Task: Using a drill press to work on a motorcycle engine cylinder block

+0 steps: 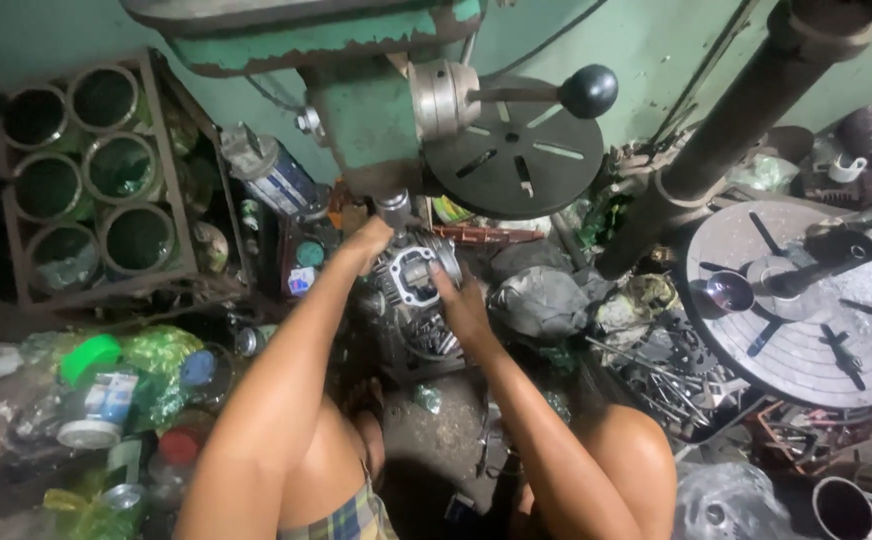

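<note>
A grey finned metal engine cylinder (414, 272) sits under the spindle of a green drill press (366, 110). My left hand (368, 243) grips its upper left side, fingers curled over the top edge. On the right side my right hand (459, 303) holds the part, thumb near its square opening. Both forearms reach up from my bare knees at the bottom of the view. A black ball-ended feed lever (588, 91) sticks out to the right of the press head.
A round slotted metal table (816, 340) lies at the right beside a thick dark column (726, 130). A rack of green-stained cans (96, 170) stands at the left. Plastic bottles and cans (106, 400) litter the lower left; scrap metal parts (656, 370) crowd the floor.
</note>
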